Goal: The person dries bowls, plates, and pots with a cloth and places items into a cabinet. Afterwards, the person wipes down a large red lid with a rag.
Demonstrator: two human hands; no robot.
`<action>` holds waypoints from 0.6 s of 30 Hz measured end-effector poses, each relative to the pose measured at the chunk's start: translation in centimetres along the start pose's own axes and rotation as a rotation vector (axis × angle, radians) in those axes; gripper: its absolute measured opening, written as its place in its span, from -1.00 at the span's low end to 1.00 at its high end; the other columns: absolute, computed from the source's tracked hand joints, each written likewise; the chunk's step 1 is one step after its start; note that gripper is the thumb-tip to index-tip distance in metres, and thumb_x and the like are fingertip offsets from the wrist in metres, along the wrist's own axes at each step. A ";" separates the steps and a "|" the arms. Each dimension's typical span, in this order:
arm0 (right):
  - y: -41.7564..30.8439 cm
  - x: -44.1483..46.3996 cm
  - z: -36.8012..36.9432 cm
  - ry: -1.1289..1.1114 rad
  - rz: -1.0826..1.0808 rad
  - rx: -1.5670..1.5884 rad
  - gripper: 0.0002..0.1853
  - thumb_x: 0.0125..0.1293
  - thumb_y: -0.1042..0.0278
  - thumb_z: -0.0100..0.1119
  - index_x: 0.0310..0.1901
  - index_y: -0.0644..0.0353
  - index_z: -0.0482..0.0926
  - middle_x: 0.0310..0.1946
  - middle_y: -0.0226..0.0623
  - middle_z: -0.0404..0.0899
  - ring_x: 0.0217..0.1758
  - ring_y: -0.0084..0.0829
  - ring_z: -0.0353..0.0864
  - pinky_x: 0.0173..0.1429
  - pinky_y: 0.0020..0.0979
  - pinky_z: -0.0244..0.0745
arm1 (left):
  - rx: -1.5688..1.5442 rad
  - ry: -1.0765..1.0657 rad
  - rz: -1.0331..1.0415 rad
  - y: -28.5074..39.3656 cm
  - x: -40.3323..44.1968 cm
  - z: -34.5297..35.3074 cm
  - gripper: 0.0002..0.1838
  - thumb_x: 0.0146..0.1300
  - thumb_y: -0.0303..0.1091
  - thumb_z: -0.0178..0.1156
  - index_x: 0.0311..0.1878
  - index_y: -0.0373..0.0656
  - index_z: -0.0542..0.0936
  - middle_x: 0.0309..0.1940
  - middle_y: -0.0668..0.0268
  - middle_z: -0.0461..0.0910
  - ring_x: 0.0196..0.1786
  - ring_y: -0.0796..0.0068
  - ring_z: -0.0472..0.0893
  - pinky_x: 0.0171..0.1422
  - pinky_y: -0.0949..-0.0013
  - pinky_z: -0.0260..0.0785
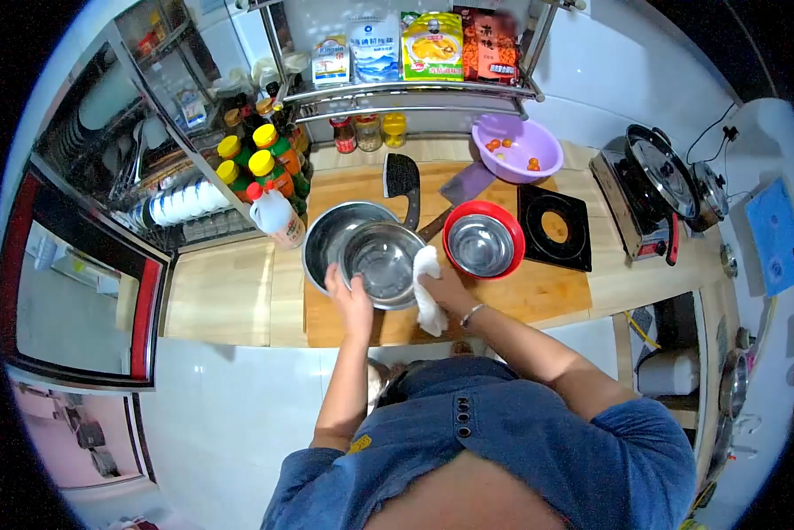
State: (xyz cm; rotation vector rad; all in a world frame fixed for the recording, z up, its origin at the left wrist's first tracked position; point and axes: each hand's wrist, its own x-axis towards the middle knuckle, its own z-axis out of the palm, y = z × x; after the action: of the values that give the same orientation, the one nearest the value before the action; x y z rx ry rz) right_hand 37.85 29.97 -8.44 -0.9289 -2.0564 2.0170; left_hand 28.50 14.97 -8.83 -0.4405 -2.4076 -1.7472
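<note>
My left hand (351,299) grips the near left rim of a metal bowl (381,256), fingers outside and thumb over the edge. This bowl is held over a larger metal bowl (319,231), overlapping its right side. In my right hand (448,291) is a white cloth (427,287), pressed against the bowl's right rim, with its lower end hanging down. Just right of the cloth, a smaller metal bowl (481,246) sits inside a red bowl (518,231). Beneath them lies a wooden cutting board (538,296).
Behind the bowls lie a cleaver (402,181) and a second broad-bladed knife (468,183). A purple basin (538,141) holds small orange-red fruits. Bottles (269,163) crowd the left, beside a white jug (276,215). A black square plate (554,227) and a stove with a pan (657,172) stand right.
</note>
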 end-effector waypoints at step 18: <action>1.6 5.3 1.6 -0.072 0.018 0.048 -0.62 0.11 0.25 0.09 -0.13 0.37 0.40 -0.37 -0.26 0.49 -0.32 -0.44 0.48 -0.25 -0.41 0.40 | 0.785 -0.062 -0.168 -0.9 3.3 0.1 -0.35 -0.01 -0.32 0.02 0.20 -0.23 0.14 0.28 0.05 -0.09 0.34 0.02 -0.19 0.30 -0.10 -0.34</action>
State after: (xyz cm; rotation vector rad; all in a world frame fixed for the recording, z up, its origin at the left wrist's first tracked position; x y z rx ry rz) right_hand 33.34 31.08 -11.90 -0.8817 -2.0320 2.1291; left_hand 25.10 15.33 -8.74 -0.1863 -2.9625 -0.7000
